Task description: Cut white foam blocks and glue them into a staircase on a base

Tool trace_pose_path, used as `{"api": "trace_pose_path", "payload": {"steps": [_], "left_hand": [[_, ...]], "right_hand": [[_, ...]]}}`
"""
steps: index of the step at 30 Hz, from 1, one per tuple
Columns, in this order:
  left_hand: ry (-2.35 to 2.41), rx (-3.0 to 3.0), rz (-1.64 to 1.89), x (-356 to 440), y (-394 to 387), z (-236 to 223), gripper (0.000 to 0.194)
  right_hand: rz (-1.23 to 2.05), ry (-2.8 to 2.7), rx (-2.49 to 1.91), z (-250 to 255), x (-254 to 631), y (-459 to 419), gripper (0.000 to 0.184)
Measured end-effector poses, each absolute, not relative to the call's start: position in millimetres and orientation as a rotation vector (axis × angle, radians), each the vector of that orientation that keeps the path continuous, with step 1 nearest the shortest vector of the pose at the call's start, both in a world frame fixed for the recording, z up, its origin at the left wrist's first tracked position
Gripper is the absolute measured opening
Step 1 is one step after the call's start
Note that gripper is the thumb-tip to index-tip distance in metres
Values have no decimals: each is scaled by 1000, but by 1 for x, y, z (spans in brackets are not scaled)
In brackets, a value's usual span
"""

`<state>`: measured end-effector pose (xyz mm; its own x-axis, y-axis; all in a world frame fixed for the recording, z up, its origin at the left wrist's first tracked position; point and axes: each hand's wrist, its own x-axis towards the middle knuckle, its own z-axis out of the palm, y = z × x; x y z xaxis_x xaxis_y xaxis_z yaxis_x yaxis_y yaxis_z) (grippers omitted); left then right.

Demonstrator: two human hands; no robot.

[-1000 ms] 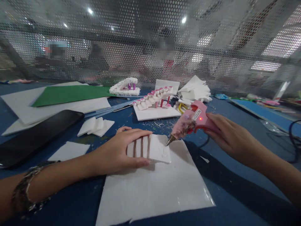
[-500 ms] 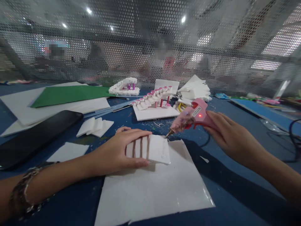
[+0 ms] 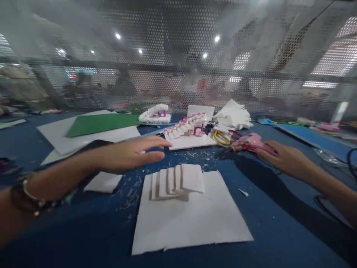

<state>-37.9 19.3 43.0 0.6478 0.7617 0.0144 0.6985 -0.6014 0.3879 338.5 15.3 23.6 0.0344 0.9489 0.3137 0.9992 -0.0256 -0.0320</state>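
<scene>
A small stepped stack of white foam pieces (image 3: 178, 180) sits on a white foam sheet (image 3: 192, 219) in front of me, with nothing touching it. My left hand (image 3: 131, 154) hovers above the table to the left of the stack, fingers stretched out flat and holding nothing. My right hand (image 3: 281, 158) is at the right, lying low on the table with its fingers around the handle of a pink glue gun (image 3: 247, 142). The gun lies nearly flat on the blue table, its nozzle pointing left and a red light showing.
A finished white and pink foam staircase model (image 3: 188, 130) stands behind the stack, with a second model (image 3: 154, 114) further back. Green and white sheets (image 3: 97, 124), a white foam square (image 3: 103, 182), a paper pile (image 3: 232, 111) and yellow-handled scissors (image 3: 220, 137) lie about. A perforated mesh screen (image 3: 178, 74) closes the back. A black cable (image 3: 350, 160) runs at the right.
My left hand has lifted off the foam stack and moved left and back. My right hand has carried the glue gun away from the stack and laid it down at the right. The camera tilted up.
</scene>
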Motion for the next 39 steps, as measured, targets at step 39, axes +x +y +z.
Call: {"api": "trace_pose_path", "payload": {"steps": [39], "left_hand": [[571, 1950, 368, 16, -6, 77, 76]], "right_hand": [[-850, -2533, -649, 84, 203, -55, 43]]}}
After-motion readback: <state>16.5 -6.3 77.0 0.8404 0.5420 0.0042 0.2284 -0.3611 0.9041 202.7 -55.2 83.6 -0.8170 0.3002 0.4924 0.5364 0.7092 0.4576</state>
